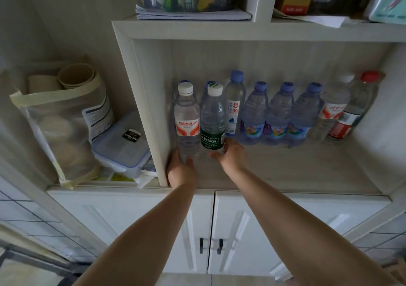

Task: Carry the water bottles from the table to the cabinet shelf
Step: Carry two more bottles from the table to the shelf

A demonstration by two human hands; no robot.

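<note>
Hands (182,167) around shelved bottles (186,120)

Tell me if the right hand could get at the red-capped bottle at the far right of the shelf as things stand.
Probably yes, once freed. The right hand is holding the Cestbon bottle now, but the shelf in front of the red-capped bottle is bare, so nothing blocks the way.

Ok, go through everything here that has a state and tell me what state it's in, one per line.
Wahaha bottle: upright on shelf, capped, gripped by left hand.
Cestbon bottle: upright, capped, gripped by right hand.
Back row bottles: upright, capped.
Plastic container: lid on.
Cabinet doors: closed.
</note>
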